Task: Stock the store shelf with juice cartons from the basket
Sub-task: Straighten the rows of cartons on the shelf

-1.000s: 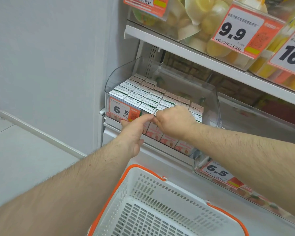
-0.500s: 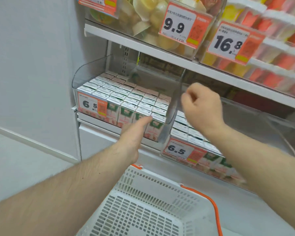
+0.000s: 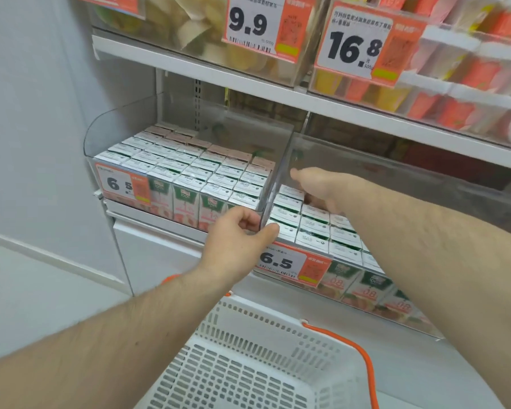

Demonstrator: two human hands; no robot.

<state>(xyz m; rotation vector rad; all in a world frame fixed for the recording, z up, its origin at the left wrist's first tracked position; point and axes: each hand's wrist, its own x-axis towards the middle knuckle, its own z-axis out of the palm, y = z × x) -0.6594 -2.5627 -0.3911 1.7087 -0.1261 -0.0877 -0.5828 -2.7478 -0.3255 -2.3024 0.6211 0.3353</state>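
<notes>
- While my basket [image 3: 248,364] shows only bare white mesh at six o'clock, both clear bins on the shelf sit packed with juice cartons, so I judge the stocking close to done, with only tidying left.
- My left bin [image 3: 124,134] at ten o'clock holds full rows of juice cartons [image 3: 189,172], tops level, no gap that I can see behind its 6.5 price tag [image 3: 121,184].
- My right bin [image 3: 366,160] at two o'clock is also filled near the front; its back rows are hidden by my forearm and the glare, so I cannot tell whether room remains there.
- My left hand [image 3: 236,246], near the centre, pinches the front corner of the clear divider between the two bins, thumb on one side and curled fingers on the other.
- My right hand [image 3: 322,187] reaches into the right bin at one o'clock, fingers extended and resting down on the carton tops; it holds nothing that I can see.
- Compared with half a second ago, my right hand has dropped from a raised loose fist above the bin to lie on the cartons inside it.
- My left hand has moved from pointing at the left bin's front cartons to gripping the divider's edge, and my view has swung rightward.
</notes>
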